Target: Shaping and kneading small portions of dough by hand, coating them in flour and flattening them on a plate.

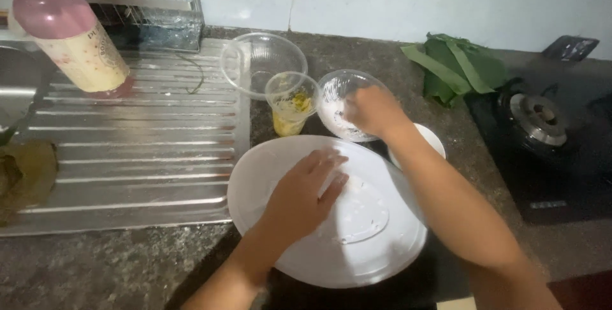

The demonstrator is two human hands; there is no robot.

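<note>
A: Pressing flat, the left hand (pixel 299 198) lies with its grip spread, fingers resting on a thin pale round sheet (pixel 360 211) that sits on a big white plate (pixel 268 157).

B: And the other hand?

A: The right hand (pixel 375 111) dips into a small clear bowl (pixel 331 96) just behind the plate. Its grip looks bunched, but I cannot tell whether it pinches anything.

B: Which step does that look like?

A: Probably wetting or dusting the sheet: fingertips gather something from the bowl. Carrying it back would call for a short, light reach.

B: How are the arms posed?

A: Both forearms angle up from below, the right crossing over the plate's far edge. Around them on the dark stone table (pixel 95 265): a plastic cup (pixel 290 109), a larger clear bowl (pixel 261 61), green leaves (pixel 456 68), a steel draining board (pixel 127 157).
</note>
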